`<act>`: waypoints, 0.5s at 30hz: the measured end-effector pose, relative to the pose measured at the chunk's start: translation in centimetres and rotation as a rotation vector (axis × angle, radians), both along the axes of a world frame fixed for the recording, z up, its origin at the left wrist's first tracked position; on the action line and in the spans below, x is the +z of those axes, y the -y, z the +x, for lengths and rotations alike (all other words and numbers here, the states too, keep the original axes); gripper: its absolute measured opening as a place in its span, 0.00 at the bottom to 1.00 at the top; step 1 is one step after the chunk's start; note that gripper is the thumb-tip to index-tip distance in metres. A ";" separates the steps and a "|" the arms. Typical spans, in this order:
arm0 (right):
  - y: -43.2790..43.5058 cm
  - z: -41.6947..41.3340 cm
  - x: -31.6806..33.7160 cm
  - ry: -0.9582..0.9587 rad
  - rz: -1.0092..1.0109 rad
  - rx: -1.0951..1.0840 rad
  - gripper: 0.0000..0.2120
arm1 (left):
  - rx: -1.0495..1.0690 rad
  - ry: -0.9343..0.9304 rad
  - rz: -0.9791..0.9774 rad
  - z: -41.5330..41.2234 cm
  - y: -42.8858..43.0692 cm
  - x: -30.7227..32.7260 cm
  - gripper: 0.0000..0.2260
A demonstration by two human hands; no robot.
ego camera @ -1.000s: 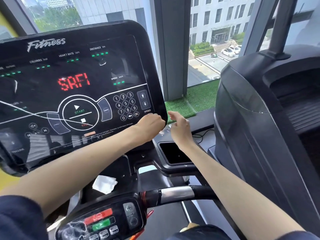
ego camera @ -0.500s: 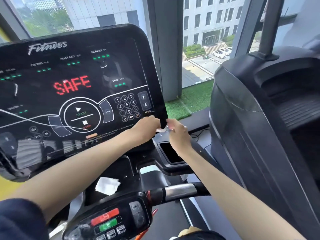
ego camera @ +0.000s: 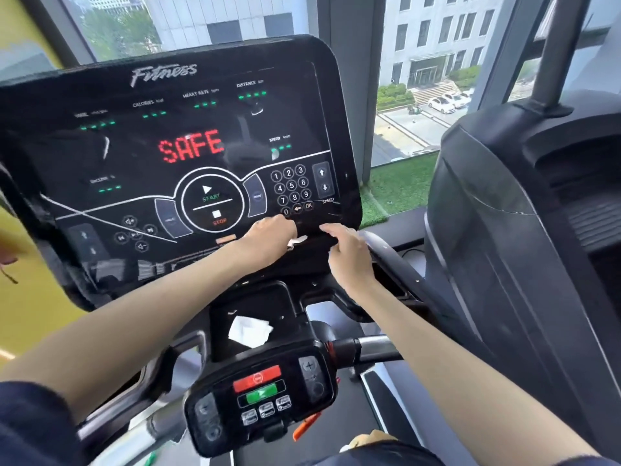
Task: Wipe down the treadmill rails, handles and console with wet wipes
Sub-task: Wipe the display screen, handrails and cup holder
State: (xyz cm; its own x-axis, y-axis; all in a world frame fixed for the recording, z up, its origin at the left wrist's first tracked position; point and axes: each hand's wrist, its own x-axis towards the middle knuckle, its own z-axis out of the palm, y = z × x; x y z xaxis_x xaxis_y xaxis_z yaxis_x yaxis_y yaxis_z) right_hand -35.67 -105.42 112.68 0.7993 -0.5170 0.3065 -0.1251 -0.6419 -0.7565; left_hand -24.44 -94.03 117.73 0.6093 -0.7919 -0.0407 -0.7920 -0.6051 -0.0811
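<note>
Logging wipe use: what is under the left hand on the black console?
A strip of white wet wipe pokes out from under the left hand, against the glossy black treadmill console. The hand covers the rest.

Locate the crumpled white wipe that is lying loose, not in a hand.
Head view, lower centre: the crumpled wipe lies on the black ledge under the console, directly above the small control panel with red and green buttons.

Black tray [ego camera: 265, 299] of treadmill, under console [ego camera: 188, 146]: crumpled white wipe [ego camera: 250, 332] lies on it, near middle, a little toward front edge. Tray surface dark, glossy, bare around wipe. Control panel [ego camera: 262, 395] sits just in front of tray.
</note>
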 end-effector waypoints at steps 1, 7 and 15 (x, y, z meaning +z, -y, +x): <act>-0.8 0.1 0.0 0.004 -0.056 0.060 0.27 | 0.015 0.013 0.012 0.2 -0.7 -0.1 0.13; -5.0 1.0 -0.7 0.009 -0.177 0.208 0.26 | 0.061 -0.002 0.013 1.2 -5.2 -0.9 0.16; -8.8 1.8 -0.4 -0.016 -0.253 0.231 0.23 | 0.077 0.030 0.000 2.2 -10.3 -1.4 0.16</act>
State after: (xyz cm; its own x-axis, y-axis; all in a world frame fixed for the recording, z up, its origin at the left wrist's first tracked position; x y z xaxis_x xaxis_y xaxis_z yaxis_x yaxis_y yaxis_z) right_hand -33.85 -96.63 112.32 0.8921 -0.2308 0.3885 0.0353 -0.8215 -0.5691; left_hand -22.21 -83.68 116.31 0.6689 -0.7430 -0.0209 -0.7406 -0.6638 -0.1041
